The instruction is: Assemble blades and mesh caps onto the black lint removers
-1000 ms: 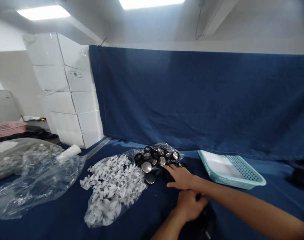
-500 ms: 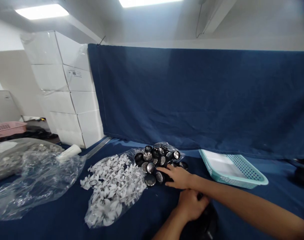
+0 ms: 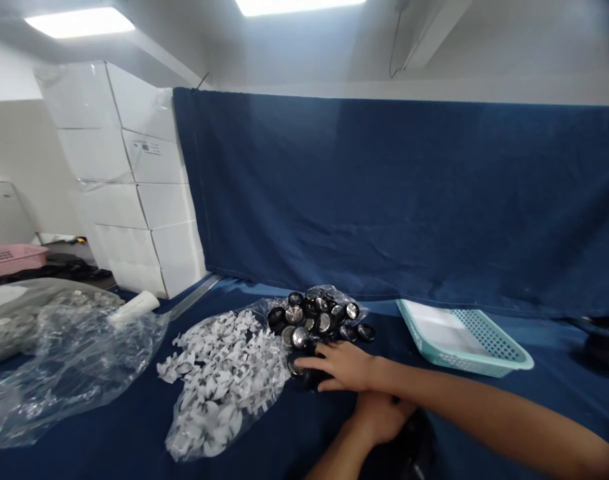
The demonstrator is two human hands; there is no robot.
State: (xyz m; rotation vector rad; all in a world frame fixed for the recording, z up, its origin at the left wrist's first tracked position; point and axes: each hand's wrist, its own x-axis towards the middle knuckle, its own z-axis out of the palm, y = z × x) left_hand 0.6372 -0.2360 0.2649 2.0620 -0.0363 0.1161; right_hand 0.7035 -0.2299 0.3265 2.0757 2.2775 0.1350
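Observation:
My right hand (image 3: 347,367) reaches in from the right, fingers spread, with its fingertips over the front of a pile of round black caps (image 3: 324,323) with shiny silvery faces. One finger touches a cap (image 3: 294,364) at the near edge of the pile. Below my right wrist, my left hand (image 3: 379,417) is curled closed; its fingers are mostly hidden, and I cannot make out what they hold. A dark, glossy thing (image 3: 414,450) lies beneath it, its kind unclear. Small white plastic pieces (image 3: 229,380) are heaped on a clear bag left of the caps.
To the right lies a turquoise plastic basket (image 3: 504,363) with a white sheet inside. Clear plastic bags (image 3: 84,373) and a white roll (image 3: 137,307) are on the left. Stacked white boxes (image 3: 129,193) stand behind them, beside a blue cloth screen (image 3: 384,200).
My right hand has moved slightly left and toward me, from the middle of the cap pile to its near edge, covering the front caps. My left hand has stayed almost in place.

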